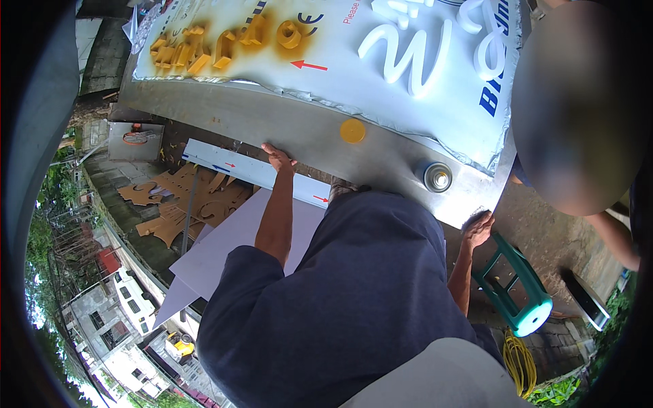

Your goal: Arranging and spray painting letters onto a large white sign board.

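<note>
My left hand (277, 158) is at the near edge of a grey metal table (272, 112), thumb apart from the fingers. At the table's right corner, my right hand (478, 229) holds the edge, its fingers on the metal. Between them stands an upright spray can (437, 177) with no cap on. A round yellow cap (353, 130) lies on the metal to its left. Farther back, a white printed sheet (326, 85) covers the tabletop. On it lie golden-yellow painted letters (222, 58) amid overspray at left, and unpainted white letters (413, 58) at right.
Another person (612, 238) is close at the right. A green stool (518, 299) and a coiled yellow hose or cable (519, 364) are below my right arm. On the left are brown cut-out boards (180, 200), a pale panel (224, 238) and a long white strip (238, 166).
</note>
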Available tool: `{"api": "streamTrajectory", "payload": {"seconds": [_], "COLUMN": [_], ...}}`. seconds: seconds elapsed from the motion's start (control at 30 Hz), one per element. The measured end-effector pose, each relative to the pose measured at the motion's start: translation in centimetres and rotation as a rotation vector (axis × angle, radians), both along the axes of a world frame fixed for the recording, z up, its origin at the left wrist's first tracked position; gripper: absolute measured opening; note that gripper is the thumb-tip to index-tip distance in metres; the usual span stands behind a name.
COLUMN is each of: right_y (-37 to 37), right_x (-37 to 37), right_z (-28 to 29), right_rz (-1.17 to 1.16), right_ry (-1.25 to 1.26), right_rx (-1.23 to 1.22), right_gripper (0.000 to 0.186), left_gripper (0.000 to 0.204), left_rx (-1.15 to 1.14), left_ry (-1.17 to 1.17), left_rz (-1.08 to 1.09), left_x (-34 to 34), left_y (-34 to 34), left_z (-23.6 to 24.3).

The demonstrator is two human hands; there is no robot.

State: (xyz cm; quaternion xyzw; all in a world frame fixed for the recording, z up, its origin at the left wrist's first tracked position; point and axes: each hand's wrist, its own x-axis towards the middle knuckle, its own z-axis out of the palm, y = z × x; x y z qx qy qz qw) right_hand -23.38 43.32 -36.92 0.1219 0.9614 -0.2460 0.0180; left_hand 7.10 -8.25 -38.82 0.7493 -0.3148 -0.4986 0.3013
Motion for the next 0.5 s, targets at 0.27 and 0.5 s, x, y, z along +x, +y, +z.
{"api": "streamTrajectory", "payload": {"seconds": [0.27, 0.5], "right_y": [-1.3, -1.2], "right_x": [0.3, 0.2], "right_z": [2.1, 1.8], "right_rz": [0.005, 0.0], "right_ry": [-0.003, 0.025], "right_rx": [-0.018, -0.02], "right_gripper": [0.058, 0.058], "left_gripper": [0.103, 0.104], "left_rx": [0.043, 0.048], "left_ry": [0.021, 0.0], "left_rz": [-0.047, -0.074], "left_x": [-0.1, -0.1], "left_y": [-0.1, 0.2], "left_z": [0.7, 1.5]}}
